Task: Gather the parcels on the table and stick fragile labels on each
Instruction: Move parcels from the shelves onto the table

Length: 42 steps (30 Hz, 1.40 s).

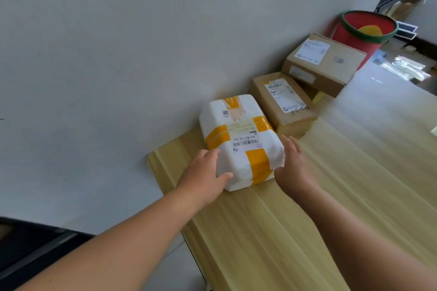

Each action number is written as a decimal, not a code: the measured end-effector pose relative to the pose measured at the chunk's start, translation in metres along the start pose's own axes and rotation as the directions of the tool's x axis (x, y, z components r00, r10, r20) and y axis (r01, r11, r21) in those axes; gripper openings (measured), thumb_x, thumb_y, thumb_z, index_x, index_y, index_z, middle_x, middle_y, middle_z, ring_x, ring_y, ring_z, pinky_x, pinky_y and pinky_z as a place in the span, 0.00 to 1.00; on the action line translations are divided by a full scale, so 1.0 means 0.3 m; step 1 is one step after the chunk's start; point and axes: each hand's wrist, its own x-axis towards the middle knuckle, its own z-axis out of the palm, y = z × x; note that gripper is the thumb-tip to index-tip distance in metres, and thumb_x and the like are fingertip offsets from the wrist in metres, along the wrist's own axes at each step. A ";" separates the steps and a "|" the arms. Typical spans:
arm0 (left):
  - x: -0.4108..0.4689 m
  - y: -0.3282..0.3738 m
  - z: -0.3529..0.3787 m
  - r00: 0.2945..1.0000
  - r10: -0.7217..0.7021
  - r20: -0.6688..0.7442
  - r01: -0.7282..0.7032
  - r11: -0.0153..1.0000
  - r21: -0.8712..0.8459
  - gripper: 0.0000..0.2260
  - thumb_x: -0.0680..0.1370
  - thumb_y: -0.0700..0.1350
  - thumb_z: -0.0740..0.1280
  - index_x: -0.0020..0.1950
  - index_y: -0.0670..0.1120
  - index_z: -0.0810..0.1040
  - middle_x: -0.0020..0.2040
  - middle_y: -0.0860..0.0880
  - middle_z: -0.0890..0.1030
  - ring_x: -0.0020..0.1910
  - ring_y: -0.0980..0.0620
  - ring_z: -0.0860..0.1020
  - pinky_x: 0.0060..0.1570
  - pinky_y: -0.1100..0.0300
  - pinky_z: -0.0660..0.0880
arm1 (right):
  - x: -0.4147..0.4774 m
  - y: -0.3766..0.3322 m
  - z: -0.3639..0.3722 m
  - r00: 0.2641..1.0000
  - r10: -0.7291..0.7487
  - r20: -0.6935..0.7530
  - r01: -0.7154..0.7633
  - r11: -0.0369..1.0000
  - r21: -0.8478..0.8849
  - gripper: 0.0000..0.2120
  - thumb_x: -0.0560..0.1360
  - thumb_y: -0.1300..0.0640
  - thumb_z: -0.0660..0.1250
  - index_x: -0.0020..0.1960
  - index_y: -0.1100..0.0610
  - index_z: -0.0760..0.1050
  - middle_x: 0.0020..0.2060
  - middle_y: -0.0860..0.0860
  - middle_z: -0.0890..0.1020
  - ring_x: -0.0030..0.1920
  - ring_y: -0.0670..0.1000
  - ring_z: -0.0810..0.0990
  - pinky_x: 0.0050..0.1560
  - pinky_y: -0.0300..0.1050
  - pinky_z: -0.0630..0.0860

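A white-wrapped parcel [238, 134] with yellow tape bands and a barcode label lies on the wooden table [295, 220] near its far left corner. My left hand [203, 177] holds the parcel's near left side, thumb on its top. My right hand [293, 163] presses flat against its right side with straight fingers. Beyond it lies a brown cardboard parcel [281, 101] with a white shipping label. Farther back, a second cardboard parcel [324, 64] rests tilted, with a white label on its top.
A grey wall [118, 66] runs along the table's left edge, close behind the parcels. A red bin with a green rim [364, 30] stands past the far parcel. Clear plastic packaging [404, 66] lies at the far right.
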 end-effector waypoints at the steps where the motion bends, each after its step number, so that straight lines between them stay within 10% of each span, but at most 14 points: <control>1: -0.008 -0.012 -0.023 1.000 0.008 -0.027 -0.007 1.000 0.022 0.30 0.76 0.57 0.65 0.75 0.50 0.60 0.72 0.50 0.64 0.68 0.49 0.67 0.62 0.55 0.68 | -0.012 -0.029 -0.010 0.999 -0.023 -0.038 0.022 1.000 -0.020 0.36 0.71 0.66 0.60 0.77 0.52 0.55 0.77 0.49 0.54 0.76 0.52 0.56 0.73 0.51 0.59; 9: -0.220 -0.148 -0.284 0.958 0.068 -0.279 -0.030 0.990 0.138 0.31 0.78 0.57 0.64 0.76 0.47 0.58 0.72 0.47 0.63 0.71 0.47 0.63 0.68 0.53 0.63 | -0.197 -0.394 -0.025 0.911 -0.398 -0.110 0.374 0.908 -0.187 0.28 0.79 0.49 0.62 0.76 0.51 0.59 0.77 0.50 0.57 0.76 0.53 0.54 0.74 0.49 0.50; 22: -1.057 -0.648 -0.802 0.754 0.077 -0.653 0.087 0.973 0.216 0.32 0.77 0.58 0.63 0.77 0.48 0.57 0.74 0.50 0.61 0.72 0.50 0.59 0.72 0.53 0.58 | -0.888 -1.123 0.202 0.591 -0.804 -0.069 0.761 0.584 -0.282 0.27 0.78 0.47 0.62 0.75 0.53 0.62 0.76 0.52 0.59 0.75 0.55 0.58 0.74 0.52 0.55; 33: -1.790 -1.124 -1.053 0.522 -0.079 -0.849 0.396 0.905 0.159 0.33 0.76 0.58 0.65 0.76 0.49 0.58 0.74 0.49 0.63 0.73 0.49 0.62 0.70 0.51 0.63 | -1.498 -1.628 0.522 0.335 -0.942 -0.004 0.922 0.328 -0.207 0.29 0.77 0.46 0.63 0.75 0.53 0.62 0.75 0.51 0.62 0.75 0.52 0.59 0.74 0.50 0.58; 42: -2.020 -1.331 -1.243 0.323 -0.209 -0.923 0.494 0.869 -0.024 0.33 0.75 0.58 0.67 0.75 0.48 0.59 0.73 0.48 0.64 0.71 0.48 0.63 0.67 0.52 0.64 | -1.666 -1.951 0.618 0.271 -0.962 0.030 0.963 0.271 0.007 0.30 0.79 0.46 0.61 0.77 0.53 0.56 0.77 0.49 0.57 0.76 0.49 0.54 0.75 0.47 0.56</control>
